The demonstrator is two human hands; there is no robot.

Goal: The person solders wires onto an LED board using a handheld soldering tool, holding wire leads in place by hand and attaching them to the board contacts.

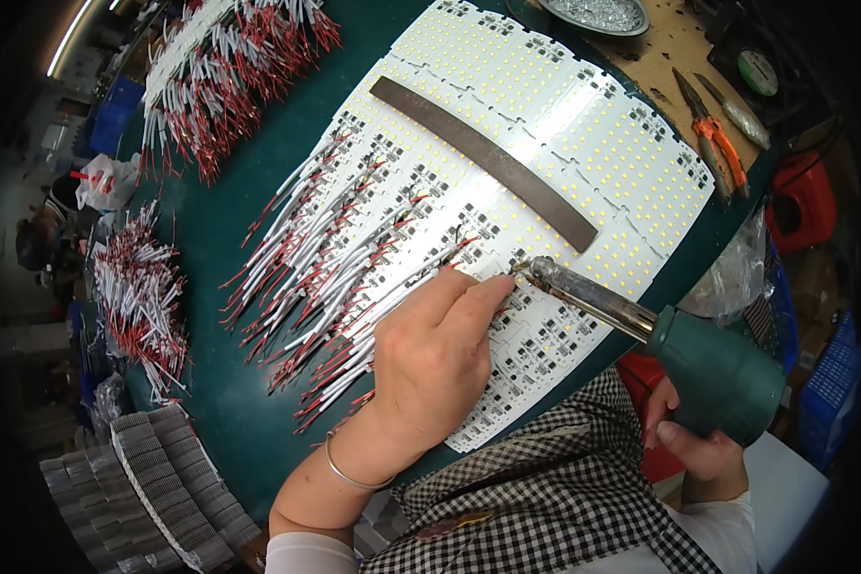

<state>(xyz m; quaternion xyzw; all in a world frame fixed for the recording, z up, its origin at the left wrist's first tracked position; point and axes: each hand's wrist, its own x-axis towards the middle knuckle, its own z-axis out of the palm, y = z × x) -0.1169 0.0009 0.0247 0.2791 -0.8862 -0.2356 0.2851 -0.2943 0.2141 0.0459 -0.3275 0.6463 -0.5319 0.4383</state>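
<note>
My left hand (435,359) is over the white LED circuit board sheet (631,172), thumb and fingers pinched on a wire that they mostly hide. Right at those fingertips is the tip of a soldering gun (713,368) with a dark green body and a metal barrel. From the lower right, my right hand (698,445) grips its handle, partly hidden by the body. Rows of white wires with red ends (306,287) stand attached along the left part of the sheet, some running beneath my left hand. Across the sheet lies a flat brown strip (488,163).
Bundles of white and red wires lie at the far left (230,77) and left (143,297) on the green tabletop (230,383). Stacked grey parts (172,488) sit at lower left. Orange-handled pliers (713,143), tweezers (737,115) and a metal dish (603,14) are at far right.
</note>
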